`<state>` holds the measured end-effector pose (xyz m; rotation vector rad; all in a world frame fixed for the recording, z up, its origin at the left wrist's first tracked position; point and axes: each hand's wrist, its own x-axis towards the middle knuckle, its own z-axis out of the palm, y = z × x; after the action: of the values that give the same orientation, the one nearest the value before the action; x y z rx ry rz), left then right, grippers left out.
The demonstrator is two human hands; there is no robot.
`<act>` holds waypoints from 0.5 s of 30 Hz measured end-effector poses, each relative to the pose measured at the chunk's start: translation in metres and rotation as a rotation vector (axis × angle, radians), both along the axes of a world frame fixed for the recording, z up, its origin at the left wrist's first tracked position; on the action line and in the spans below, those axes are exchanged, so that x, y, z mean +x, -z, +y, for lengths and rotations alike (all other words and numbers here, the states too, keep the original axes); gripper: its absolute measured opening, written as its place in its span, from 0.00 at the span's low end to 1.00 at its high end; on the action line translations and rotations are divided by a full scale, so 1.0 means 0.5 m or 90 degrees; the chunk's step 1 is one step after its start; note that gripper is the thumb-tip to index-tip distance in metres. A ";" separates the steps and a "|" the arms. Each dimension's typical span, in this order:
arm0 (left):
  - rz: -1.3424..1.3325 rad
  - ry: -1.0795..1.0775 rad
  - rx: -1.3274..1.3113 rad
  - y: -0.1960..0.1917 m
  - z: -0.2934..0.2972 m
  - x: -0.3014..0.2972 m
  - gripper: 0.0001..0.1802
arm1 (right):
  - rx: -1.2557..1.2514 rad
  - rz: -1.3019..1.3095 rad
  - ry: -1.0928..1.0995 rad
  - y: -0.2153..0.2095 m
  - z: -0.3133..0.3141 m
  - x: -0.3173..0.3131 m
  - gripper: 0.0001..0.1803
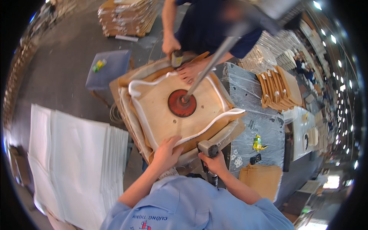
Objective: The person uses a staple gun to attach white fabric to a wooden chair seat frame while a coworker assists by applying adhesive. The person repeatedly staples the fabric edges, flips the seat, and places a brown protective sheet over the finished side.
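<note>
A square wooden seat panel lies in front of me with white foam edging and a tan cover around it. A red round disc on a metal pole rests on the panel's middle. My left hand is at the near edge, its fingers closed over the tan cover beside the foam. My right hand grips a staple gun at the near right corner. Across from me, a co-worker's hand holds another staple gun; their other hand presses the far edge.
White sheets are stacked at left, near a blue-grey stool. On the right, a plastic-wrapped table bears tan padded pieces, a yellow-green packet, a dark device and a brown sheet. Bundled stacks stand behind.
</note>
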<state>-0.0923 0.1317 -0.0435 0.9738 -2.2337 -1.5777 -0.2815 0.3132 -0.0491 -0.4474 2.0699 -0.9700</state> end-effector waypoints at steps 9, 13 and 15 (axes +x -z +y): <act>-0.018 -0.152 0.160 -0.062 0.115 0.164 0.16 | 0.022 0.083 -0.100 -0.010 -0.023 0.004 0.36; -0.041 -0.094 0.130 -0.059 0.118 0.188 0.16 | 0.000 0.160 -0.108 -0.005 -0.012 0.011 0.38; -0.044 -0.071 0.126 -0.062 0.105 0.197 0.17 | 0.013 0.162 -0.098 0.000 -0.017 0.015 0.39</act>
<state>0.0063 0.1841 -0.0128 1.2013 -2.0552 -1.7651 -0.2740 0.3048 -0.0491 -0.7414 2.2299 -0.8343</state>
